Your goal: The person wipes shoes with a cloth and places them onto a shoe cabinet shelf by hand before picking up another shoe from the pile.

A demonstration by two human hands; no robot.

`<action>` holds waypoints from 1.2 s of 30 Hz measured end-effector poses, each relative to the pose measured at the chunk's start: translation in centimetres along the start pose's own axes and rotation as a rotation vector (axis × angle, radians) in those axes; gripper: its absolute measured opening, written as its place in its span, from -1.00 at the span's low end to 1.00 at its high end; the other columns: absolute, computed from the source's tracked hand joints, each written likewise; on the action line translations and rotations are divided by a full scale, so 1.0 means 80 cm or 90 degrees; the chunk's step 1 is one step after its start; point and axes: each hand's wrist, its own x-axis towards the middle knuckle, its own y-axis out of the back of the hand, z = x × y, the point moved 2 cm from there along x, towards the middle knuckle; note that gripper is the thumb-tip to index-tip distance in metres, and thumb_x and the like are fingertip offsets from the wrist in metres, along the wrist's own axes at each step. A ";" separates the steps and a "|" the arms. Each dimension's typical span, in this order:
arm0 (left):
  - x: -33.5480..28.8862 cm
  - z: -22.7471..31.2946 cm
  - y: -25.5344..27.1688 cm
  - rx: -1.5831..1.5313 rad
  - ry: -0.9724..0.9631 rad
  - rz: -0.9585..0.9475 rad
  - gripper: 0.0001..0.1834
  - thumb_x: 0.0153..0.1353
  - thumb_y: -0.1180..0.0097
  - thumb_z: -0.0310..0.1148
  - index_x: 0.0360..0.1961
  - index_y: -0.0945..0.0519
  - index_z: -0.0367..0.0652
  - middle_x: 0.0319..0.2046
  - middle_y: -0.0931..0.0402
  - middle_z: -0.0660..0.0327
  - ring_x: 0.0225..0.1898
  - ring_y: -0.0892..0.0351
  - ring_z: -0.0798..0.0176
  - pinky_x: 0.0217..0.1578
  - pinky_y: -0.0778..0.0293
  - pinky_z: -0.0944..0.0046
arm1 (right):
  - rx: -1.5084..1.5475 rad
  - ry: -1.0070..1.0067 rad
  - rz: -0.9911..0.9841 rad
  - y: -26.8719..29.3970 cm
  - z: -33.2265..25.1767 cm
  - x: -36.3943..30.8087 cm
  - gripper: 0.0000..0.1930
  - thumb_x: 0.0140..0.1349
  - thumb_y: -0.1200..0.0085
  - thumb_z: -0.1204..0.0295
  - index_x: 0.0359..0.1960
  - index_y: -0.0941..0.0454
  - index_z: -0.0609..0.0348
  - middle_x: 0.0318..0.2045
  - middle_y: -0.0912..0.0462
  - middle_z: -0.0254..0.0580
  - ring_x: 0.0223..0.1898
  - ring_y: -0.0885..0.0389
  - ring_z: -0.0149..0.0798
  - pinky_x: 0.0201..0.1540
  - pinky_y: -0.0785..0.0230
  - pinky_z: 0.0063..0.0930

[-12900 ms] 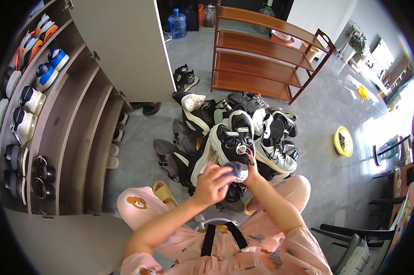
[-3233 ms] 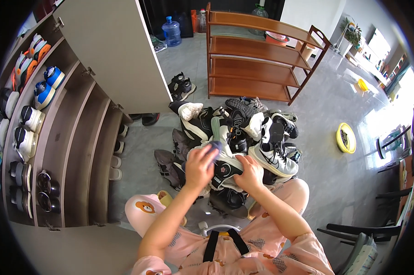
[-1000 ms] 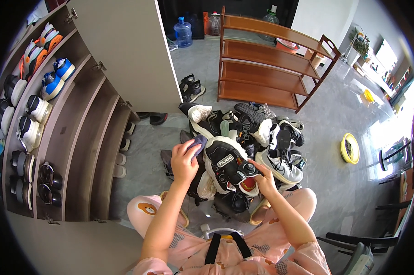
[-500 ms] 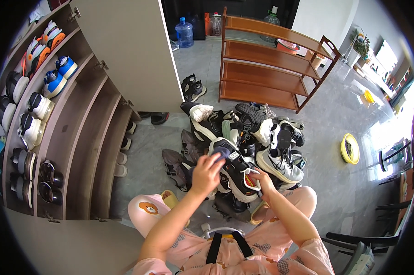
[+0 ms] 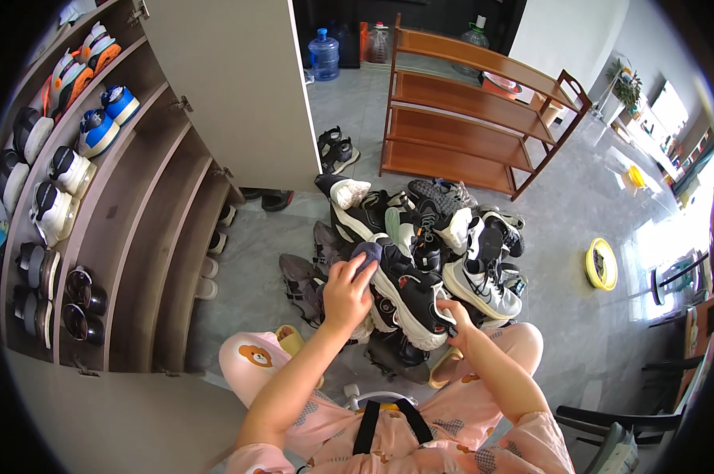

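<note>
My right hand (image 5: 460, 322) grips a black sneaker (image 5: 421, 299) with a thick white sole at its heel end, the toe pointing away and to the left. My left hand (image 5: 346, 295) is closed around a dark blue-grey cloth (image 5: 368, 253), held at the left of the sneaker's toe; whether it touches the shoe I cannot tell. Beneath and beyond lies a heap of shoes. A white-and-grey sneaker (image 5: 483, 289) rests right of the held one. Dark grey shoes (image 5: 297, 278) lie to the left, and a black shoe with a white sole (image 5: 358, 213) is farther back.
On the left, an open shoe cabinet (image 5: 128, 213) holds several pairs on its shelves; its door (image 5: 222, 87) stands open. Behind the heap is a brown wooden rack (image 5: 459, 126). A yellow basin (image 5: 602, 265) sits at right. Black sandals (image 5: 337, 152) lie beside the door.
The sneaker has turned in my right hand, so its colourful insole no longer shows. My left hand has drawn the cloth leftward, from atop the toe to its side.
</note>
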 end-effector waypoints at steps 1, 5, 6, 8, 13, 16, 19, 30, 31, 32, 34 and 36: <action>0.001 0.006 0.001 0.000 -0.015 -0.021 -0.45 -0.23 -0.15 -0.64 -0.08 -0.64 -0.08 -0.02 -0.51 0.18 -0.17 -0.48 0.00 -0.15 -0.51 0.13 | 0.007 -0.005 -0.014 0.005 0.003 0.005 -0.67 0.09 0.00 0.35 -0.13 -0.60 0.22 -0.24 -0.70 -0.04 -0.23 -0.69 -0.10 -0.02 -0.52 -0.21; -0.015 0.026 -0.009 -0.040 -0.047 -0.081 -0.48 -0.26 -0.17 -0.61 -0.13 -0.66 -0.06 -0.04 -0.52 0.21 -0.20 -0.48 0.02 -0.16 -0.51 0.13 | -0.005 -0.027 0.001 0.018 0.011 0.022 -0.62 0.11 -0.01 0.26 -0.10 -0.59 0.20 -0.16 -0.68 -0.05 -0.14 -0.66 -0.06 0.07 -0.46 -0.14; -0.026 0.041 -0.014 -0.069 -0.065 -0.099 -0.50 -0.24 -0.17 -0.59 -0.14 -0.66 -0.06 -0.04 -0.52 0.21 -0.20 -0.48 0.04 -0.17 -0.52 0.14 | 0.063 -0.025 0.023 0.014 0.012 0.022 -0.58 0.11 -0.03 0.21 -0.05 -0.58 0.18 -0.09 -0.66 -0.07 -0.07 -0.62 -0.05 0.11 -0.41 -0.09; -0.031 0.055 -0.020 -0.120 -0.074 -0.117 -0.53 -0.21 -0.16 -0.58 -0.15 -0.66 -0.06 -0.05 -0.52 0.21 -0.21 -0.49 0.05 -0.19 -0.53 0.14 | 0.125 -0.026 0.047 0.009 0.008 0.021 -0.54 0.12 -0.04 0.17 0.01 -0.56 0.15 -0.03 -0.63 -0.09 0.01 -0.58 -0.04 0.14 -0.36 -0.05; 0.007 0.018 -0.006 -0.098 -0.008 -0.029 -0.53 -0.16 -0.16 -0.57 -0.11 -0.64 -0.04 -0.08 -0.54 0.20 -0.16 -0.50 0.04 -0.17 -0.53 0.13 | 0.129 0.033 -0.021 0.001 0.002 0.020 -0.50 0.14 -0.02 0.08 0.00 -0.56 0.17 -0.01 -0.63 -0.08 0.06 -0.56 -0.03 0.21 -0.32 -0.06; 0.016 0.001 -0.009 -0.066 0.049 -0.008 -0.50 -0.17 -0.15 -0.59 -0.08 -0.63 -0.05 -0.08 -0.53 0.20 -0.16 -0.50 0.01 -0.13 -0.51 0.11 | 0.092 0.003 0.005 0.001 0.004 0.028 -0.59 0.14 -0.03 0.25 0.00 -0.52 0.15 -0.07 -0.63 -0.08 -0.04 -0.60 -0.07 0.08 -0.44 -0.09; 0.003 0.030 -0.014 -0.101 0.016 -0.046 -0.51 -0.20 -0.15 -0.62 -0.12 -0.65 -0.08 -0.13 -0.56 0.16 -0.20 -0.51 -0.02 -0.15 -0.51 0.09 | 0.089 0.053 -0.060 -0.022 0.000 0.018 -0.63 0.15 0.00 0.32 0.00 -0.51 0.13 -0.13 -0.63 -0.09 -0.10 -0.61 -0.05 0.05 -0.45 -0.06; 0.006 0.060 -0.006 -0.169 -0.032 -0.084 -0.57 -0.16 -0.12 -0.59 -0.18 -0.68 -0.03 -0.14 -0.57 0.22 -0.23 -0.52 0.05 -0.19 -0.52 0.13 | 0.026 0.181 0.002 -0.022 -0.013 0.008 -0.63 0.15 0.01 0.35 0.03 -0.49 0.02 -0.15 -0.61 -0.11 -0.10 -0.60 -0.08 -0.01 -0.46 -0.12; 0.014 0.045 -0.006 -0.138 -0.017 -0.052 -0.58 -0.16 -0.13 -0.59 -0.19 -0.68 -0.04 -0.15 -0.58 0.21 -0.23 -0.51 0.04 -0.20 -0.53 0.13 | -0.038 0.161 0.030 -0.037 -0.019 -0.012 -0.58 0.19 0.04 0.45 0.13 -0.44 0.07 -0.11 -0.61 -0.15 -0.10 -0.60 -0.17 -0.02 -0.44 -0.24; 0.010 0.038 -0.008 -0.124 -0.020 -0.067 -0.58 -0.16 -0.13 -0.58 -0.19 -0.68 -0.04 -0.15 -0.57 0.21 -0.23 -0.51 0.04 -0.20 -0.53 0.13 | -0.041 0.196 0.005 -0.037 -0.011 -0.004 -0.58 0.19 0.04 0.46 0.13 -0.44 0.11 -0.11 -0.61 -0.15 -0.09 -0.59 -0.20 0.00 -0.42 -0.29; 0.000 0.043 -0.014 -0.125 -0.040 -0.116 -0.59 -0.16 -0.15 -0.56 -0.19 -0.67 -0.04 -0.15 -0.57 0.22 -0.23 -0.51 0.04 -0.20 -0.53 0.14 | -0.057 0.252 -0.005 -0.032 0.000 0.013 -0.57 0.18 0.06 0.50 0.14 -0.42 0.21 -0.09 -0.61 -0.15 -0.07 -0.58 -0.24 0.03 -0.38 -0.41; -0.021 0.064 -0.022 -0.179 -0.076 -0.168 -0.60 -0.16 -0.16 -0.55 -0.20 -0.68 -0.02 -0.14 -0.55 0.24 -0.24 -0.50 0.07 -0.20 -0.53 0.17 | -0.097 0.273 -0.008 -0.030 -0.001 0.013 -0.52 0.20 0.09 0.47 0.20 -0.38 0.23 -0.07 -0.61 -0.14 -0.06 -0.57 -0.26 0.03 -0.37 -0.43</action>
